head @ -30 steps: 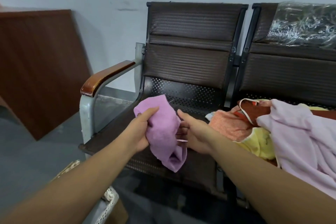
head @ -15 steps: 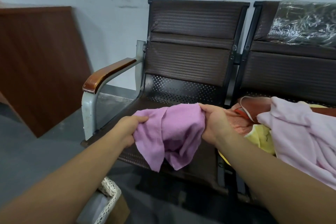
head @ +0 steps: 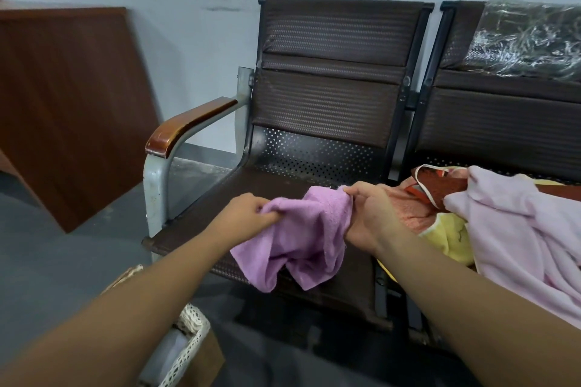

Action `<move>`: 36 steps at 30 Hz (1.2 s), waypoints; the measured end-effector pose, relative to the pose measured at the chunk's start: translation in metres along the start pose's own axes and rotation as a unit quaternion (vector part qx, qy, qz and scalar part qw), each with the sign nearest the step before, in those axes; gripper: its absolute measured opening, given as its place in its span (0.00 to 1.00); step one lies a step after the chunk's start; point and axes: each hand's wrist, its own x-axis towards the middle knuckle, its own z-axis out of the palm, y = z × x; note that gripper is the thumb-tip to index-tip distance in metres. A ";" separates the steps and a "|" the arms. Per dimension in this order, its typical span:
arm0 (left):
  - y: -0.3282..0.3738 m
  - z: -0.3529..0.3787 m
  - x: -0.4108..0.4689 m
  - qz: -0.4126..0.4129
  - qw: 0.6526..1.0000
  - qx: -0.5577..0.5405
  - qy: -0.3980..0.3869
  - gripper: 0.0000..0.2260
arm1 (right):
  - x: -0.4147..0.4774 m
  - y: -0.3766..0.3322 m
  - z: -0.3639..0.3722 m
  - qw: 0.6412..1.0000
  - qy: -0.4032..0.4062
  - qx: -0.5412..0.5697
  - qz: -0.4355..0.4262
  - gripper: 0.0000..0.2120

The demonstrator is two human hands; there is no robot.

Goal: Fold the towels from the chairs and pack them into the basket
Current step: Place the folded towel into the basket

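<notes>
While both arms reach forward, the left hand [head: 248, 214] and right hand [head: 367, 214] hold a purple towel [head: 301, 239] stretched between them, just above the seat of the left chair [head: 323, 104]. The fingers [head: 262, 213] of each hand are curled, pinching a top edge of the towel, and the cloth sags between them. A pile [head: 518, 229] of pink, yellow and orange towels lies on the right chair [head: 503, 122]. A lace-rimmed basket [head: 191, 333] sits on the floor, near left.

You had open room over the left seat [head: 267, 181]; the armrest [head: 188, 122] walled its left edge, and heaped towels [head: 518, 229] filled the right chair [head: 490, 122].
</notes>
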 end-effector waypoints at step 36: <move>0.042 -0.133 0.215 -0.062 0.852 -0.494 0.164 0.08 | 0.157 -0.188 0.033 0.929 0.109 -0.212 -0.284 0.14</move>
